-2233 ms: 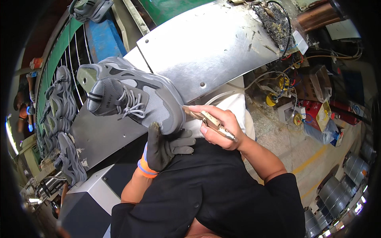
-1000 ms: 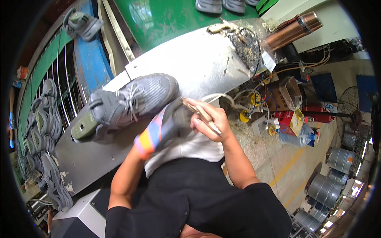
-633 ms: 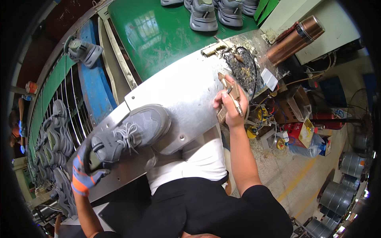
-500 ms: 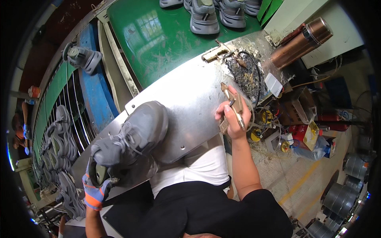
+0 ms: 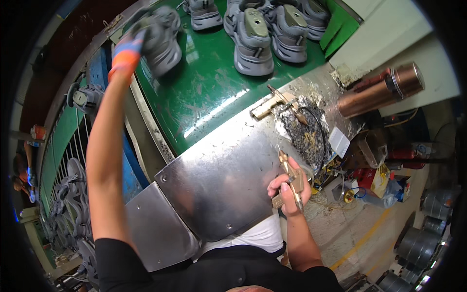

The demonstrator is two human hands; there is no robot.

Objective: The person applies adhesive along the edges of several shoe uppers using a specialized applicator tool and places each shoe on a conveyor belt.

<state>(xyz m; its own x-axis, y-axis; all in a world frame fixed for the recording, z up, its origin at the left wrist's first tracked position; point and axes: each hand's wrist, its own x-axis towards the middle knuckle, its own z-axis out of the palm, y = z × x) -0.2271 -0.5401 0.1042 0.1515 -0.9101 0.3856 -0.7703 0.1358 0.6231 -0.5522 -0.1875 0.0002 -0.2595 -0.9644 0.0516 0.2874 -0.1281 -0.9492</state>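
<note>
My left hand [image 5: 127, 54], in a grey, blue and orange glove, reaches out to the far left and grips a grey sneaker [image 5: 164, 43] by its collar end. Motion blurs both, and the fingers are partly lost against the shoe. The sneaker is over the green surface [image 5: 206, 92]; whether it touches cannot be made out. Bare and closed, my right hand [image 5: 290, 208] holds a brass-coloured spray gun [image 5: 295, 182] above the right edge of the metal plate [image 5: 219, 185], nozzle pointing away from me.
Several grey sneakers [image 5: 254, 48] stand on the green surface at the back. A second gun-like tool [image 5: 265, 108] lies by a crusted dark pad [image 5: 306, 136]. A copper flask [image 5: 382, 92] rests at the right. More shoes [image 5: 73, 194] fill a rack at the left.
My left hand has carried the sneaker from the near left of the metal plate out over the green surface. My right hand keeps the spray gun, appearing lower in view.
</note>
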